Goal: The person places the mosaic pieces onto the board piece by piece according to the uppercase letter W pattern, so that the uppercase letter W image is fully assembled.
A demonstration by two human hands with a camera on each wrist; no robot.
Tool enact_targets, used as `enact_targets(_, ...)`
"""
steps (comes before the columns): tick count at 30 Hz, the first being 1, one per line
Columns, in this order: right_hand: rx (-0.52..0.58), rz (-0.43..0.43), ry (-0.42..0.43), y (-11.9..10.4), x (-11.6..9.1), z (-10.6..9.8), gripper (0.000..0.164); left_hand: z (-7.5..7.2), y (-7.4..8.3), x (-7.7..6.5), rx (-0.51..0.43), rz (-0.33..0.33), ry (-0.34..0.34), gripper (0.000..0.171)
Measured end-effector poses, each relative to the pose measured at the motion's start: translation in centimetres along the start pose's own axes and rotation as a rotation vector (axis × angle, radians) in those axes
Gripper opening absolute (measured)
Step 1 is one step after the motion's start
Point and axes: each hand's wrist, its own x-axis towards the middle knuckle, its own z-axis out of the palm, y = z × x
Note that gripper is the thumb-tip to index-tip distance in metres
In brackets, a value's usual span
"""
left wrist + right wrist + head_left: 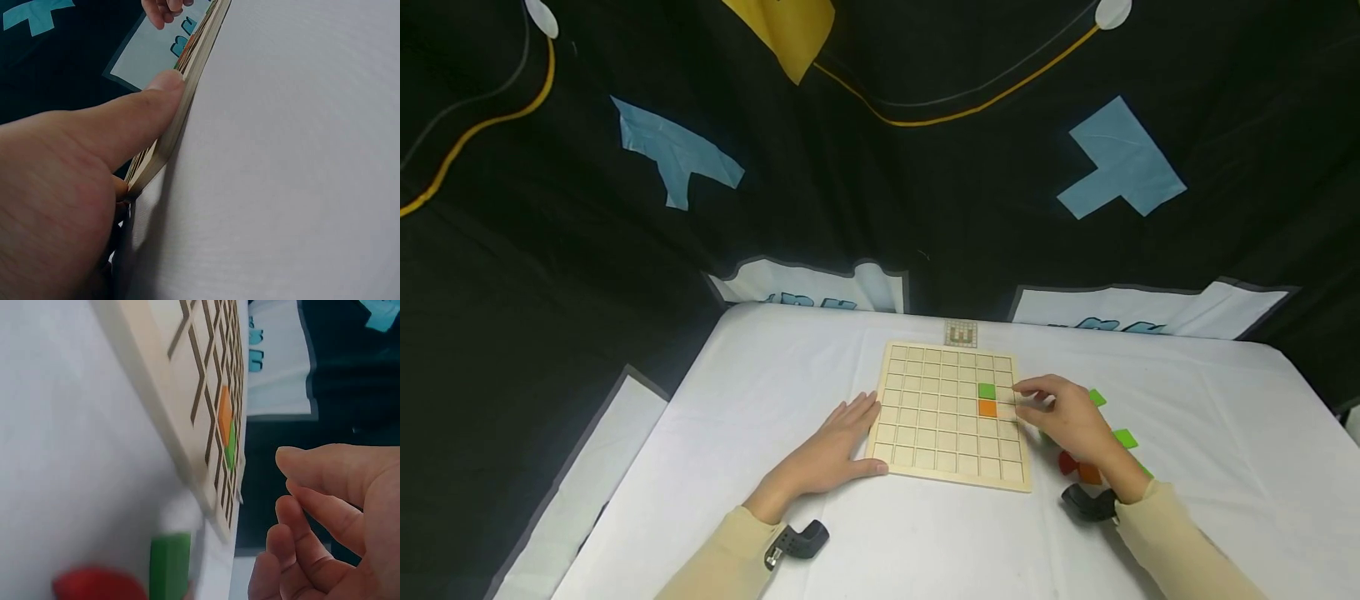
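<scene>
A square wooden grid board (951,485) lies on the white table. Two small tiles sit in its cells toward the right: a green tile (987,391) and, just nearer, an orange tile (987,408). My left hand (835,446) rests at the board's near left corner, fingers along the left side and the thumb (140,119) against the near edge. Over the right edge hovers my right hand (1067,417), its thumb and forefinger slightly apart with nothing visible between them. The right wrist view shows this hand (331,525) raised beside the board, fingers loosely bent.
Loose pieces lie right of the board, partly hidden under my right forearm: green tiles (1125,438), a red piece (1067,462) and an orange piece (1090,474). A small patterned card (961,333) lies behind the board. A dark curtain (880,208) hangs beyond the table.
</scene>
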Motion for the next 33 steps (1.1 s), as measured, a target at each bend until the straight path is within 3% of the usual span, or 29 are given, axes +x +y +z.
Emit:
enact_targets(16, -0.026, 0.132, 0.039, 2.8, -1.1, -3.3, 0.037, 0.0, -0.1, 0.1, 0.001, 0.003, 0.007, 0.094)
enact_targets(33, -0.041, 0.215, 0.051, 5.5, -1.5, -5.1, 0.047, 0.0, 0.3, -0.2, -0.001, -0.005, 0.01, 0.095)
